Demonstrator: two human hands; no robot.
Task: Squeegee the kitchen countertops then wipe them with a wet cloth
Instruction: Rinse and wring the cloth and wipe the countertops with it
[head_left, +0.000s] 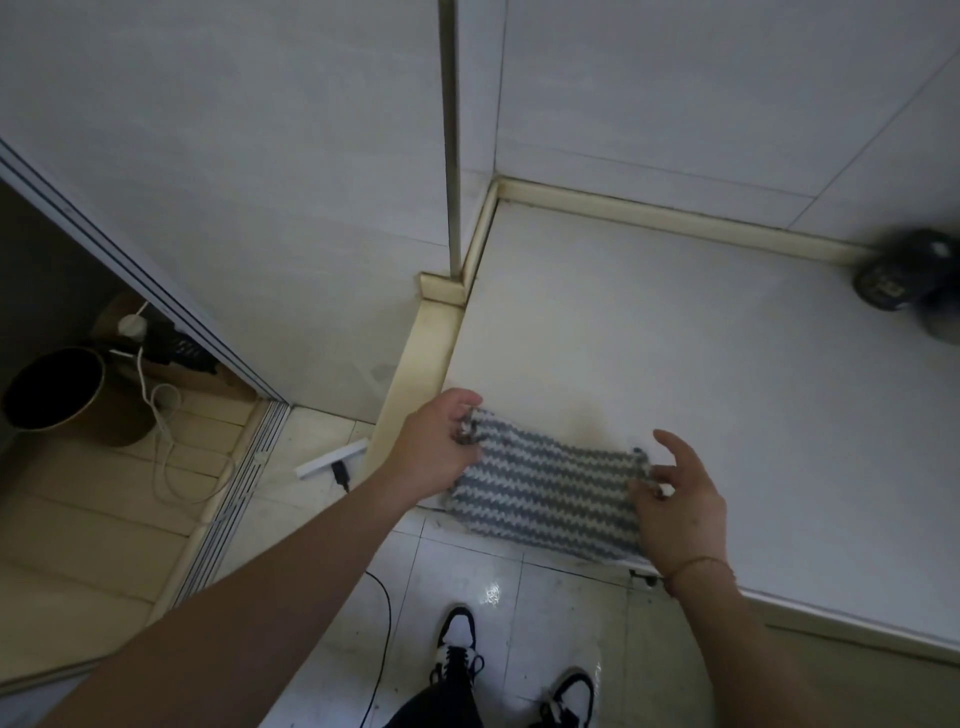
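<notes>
A grey-and-white striped cloth is held spread at the front corner of the white countertop, its far-left corner pinched by the left hand, its right edge gripped by the right hand. A squeegee is seen on the floor below.

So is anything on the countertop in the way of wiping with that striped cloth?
Mostly no. The striped cloth, pinched by the left hand and right hand, faces bare countertop. Only a blurred dark object sits at the far right by the wall.
</notes>
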